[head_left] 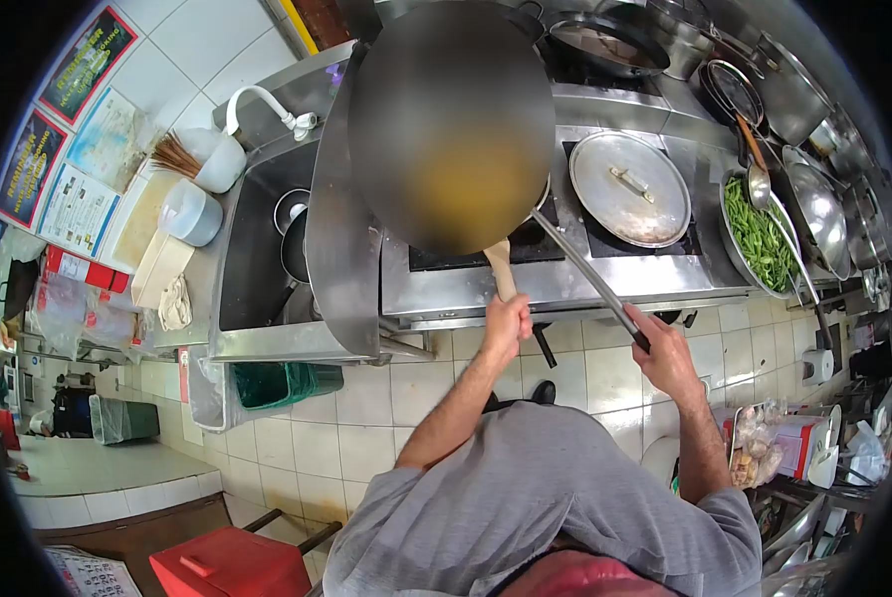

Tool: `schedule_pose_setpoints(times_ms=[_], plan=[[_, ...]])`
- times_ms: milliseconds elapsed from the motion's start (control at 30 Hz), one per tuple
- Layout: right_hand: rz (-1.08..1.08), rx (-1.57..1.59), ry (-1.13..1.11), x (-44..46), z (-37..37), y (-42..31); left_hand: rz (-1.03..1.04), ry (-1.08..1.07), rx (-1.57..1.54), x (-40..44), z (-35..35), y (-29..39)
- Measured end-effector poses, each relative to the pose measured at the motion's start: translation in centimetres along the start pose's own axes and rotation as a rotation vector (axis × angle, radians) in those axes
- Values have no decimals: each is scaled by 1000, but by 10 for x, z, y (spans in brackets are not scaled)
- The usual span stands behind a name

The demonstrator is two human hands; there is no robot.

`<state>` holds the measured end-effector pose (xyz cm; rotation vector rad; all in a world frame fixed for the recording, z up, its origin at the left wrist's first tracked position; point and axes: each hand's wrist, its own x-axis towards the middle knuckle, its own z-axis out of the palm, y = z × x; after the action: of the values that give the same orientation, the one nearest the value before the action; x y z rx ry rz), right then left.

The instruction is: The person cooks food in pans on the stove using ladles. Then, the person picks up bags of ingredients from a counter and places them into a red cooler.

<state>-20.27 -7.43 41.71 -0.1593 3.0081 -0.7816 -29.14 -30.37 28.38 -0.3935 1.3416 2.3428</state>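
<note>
My left hand [508,324] is closed around a light wooden handle [503,274], whose far end runs into a large blurred round patch over the stove. In my right hand [660,348] is the dark grip of a long metal-shafted utensil [590,264]. Its working end is hidden in the blur, so I cannot tell its kind. A sliver of a pan rim [543,199] shows at the patch's right edge. Yellow-brown colour is visible inside the blur, too smeared to name. Right of the utensil, a round metal lid [625,204] lies over a burner.
A metal bowl of cut green vegetables [755,239] stands at the right, with a ladle [758,184] across it. Behind is a dark wok [605,45]. A steel partition [351,289] separates the stove from the sink [237,289], which holds pans. Bins [277,383] stand below.
</note>
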Motion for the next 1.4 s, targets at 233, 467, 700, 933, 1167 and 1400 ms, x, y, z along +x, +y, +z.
schedule_pose_setpoints(times_ms=[233, 467, 700, 933, 1167, 1400], plan=[[32, -21, 76, 45, 60, 6, -63, -54, -7, -23, 15, -1], [324, 939, -123, 41, 64, -44, -95, -61, 17, -20, 14, 1], [-11, 346, -34, 37, 29, -17, -90, -81, -29, -14, 11, -1], [72, 289, -4, 97, 53, -5, -77, -66, -37, -11, 12, -1], [-91, 262, -59, 69, 42, -2, -86, -77, -43, -7, 7, -3], [-81, -126, -121, 7, -23, -15, -63, -47, -24, 7, 8, 10]])
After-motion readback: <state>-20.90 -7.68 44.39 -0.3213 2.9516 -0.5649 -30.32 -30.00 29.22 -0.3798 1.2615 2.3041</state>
